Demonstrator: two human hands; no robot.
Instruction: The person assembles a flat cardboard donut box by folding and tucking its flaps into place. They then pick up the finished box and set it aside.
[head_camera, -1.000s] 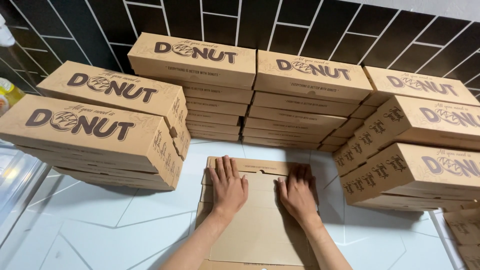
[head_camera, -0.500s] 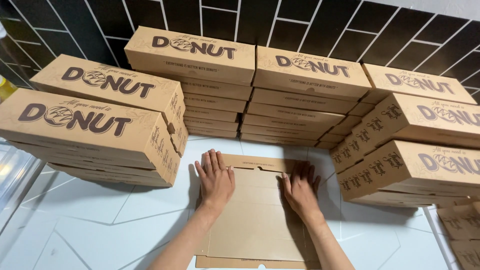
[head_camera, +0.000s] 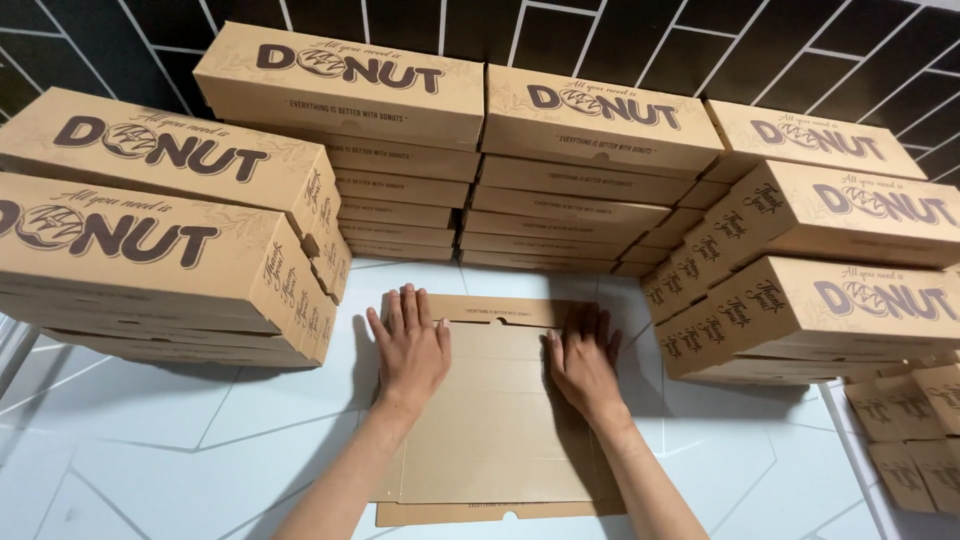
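Observation:
A flat, unfolded brown cardboard box blank (head_camera: 495, 430) lies on the white tabletop (head_camera: 160, 450) in front of me. My left hand (head_camera: 410, 345) presses flat on the blank's upper left part, fingers spread. My right hand (head_camera: 583, 360) lies palm down on its upper right edge, fingers together and pointing away from me. Neither hand grips anything.
Stacks of closed long brown printed boxes ring the blank: two stacks at the left (head_camera: 150, 250), two against the dark tiled wall (head_camera: 420, 150), more at the right (head_camera: 810, 280). Flat blanks (head_camera: 910, 440) lie at the far right edge.
Both hands have slid slightly toward me and apart on the blank; the left hand moved from the top edge to the upper left panel. The camera view shifted a little.

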